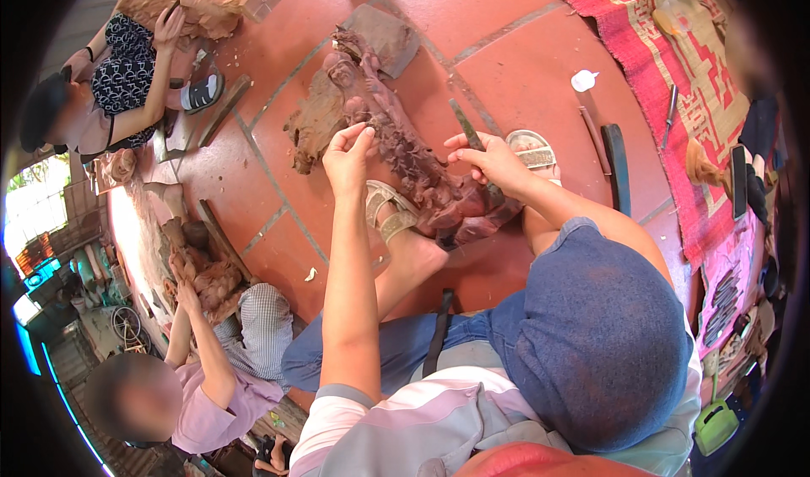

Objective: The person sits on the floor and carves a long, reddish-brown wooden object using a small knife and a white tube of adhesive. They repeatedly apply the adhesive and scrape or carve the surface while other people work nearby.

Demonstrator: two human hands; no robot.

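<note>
It's a terracotta-tiled floor point(519, 72) in here, grey lines between the squares. A reddish-brown figure carving point(395, 140) lies low across it, with a rough brown chunk point(314, 127) and a flat slab point(403, 45) close by; over to the right, a small white container point(584, 80), a reddish stick point(595, 140), a dark curved bar point(617, 169) and a red-and-yellow woven mat point(629, 38).

Wooden figure point(396, 133), carved rough and matt, floor tiles point(506, 64), smooth and lightly glossed, red mat point(692, 140), coarsely woven; blue denim point(599, 334), faded and matt, small white container point(583, 80), apparently made of plastic
</note>
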